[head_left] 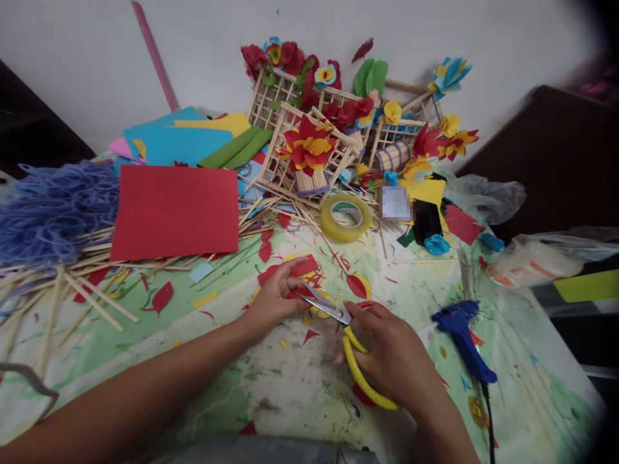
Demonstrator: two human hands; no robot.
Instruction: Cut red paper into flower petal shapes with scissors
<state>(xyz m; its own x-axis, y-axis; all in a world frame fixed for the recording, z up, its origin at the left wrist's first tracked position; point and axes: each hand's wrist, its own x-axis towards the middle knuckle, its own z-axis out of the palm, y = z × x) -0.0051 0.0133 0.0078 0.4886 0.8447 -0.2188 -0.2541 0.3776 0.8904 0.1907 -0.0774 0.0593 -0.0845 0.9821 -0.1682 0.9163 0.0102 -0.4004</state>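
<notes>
Scissors [356, 368] with yellow and red handles are in my right hand [394, 351], whose fingers wrap round the handles. Their blades are parted and point left toward my left hand [275, 296]. Between its fingertips, my left hand pinches a small piece of red paper [300, 293], which lies at the blades. Red and yellow paper scraps are scattered on the table beneath and behind both hands. A loose red paper petal [356, 285] rests just behind the scissors.
Red sheets [176, 212] and blue yarn [58, 209] lie left, among thin sticks. Clear tape [345, 218] sits behind my hands. Stick frames with paper flowers [309, 145] lean at the wall. A blue glue gun [465, 341] with a black cord lies right, near plastic bags [536, 261].
</notes>
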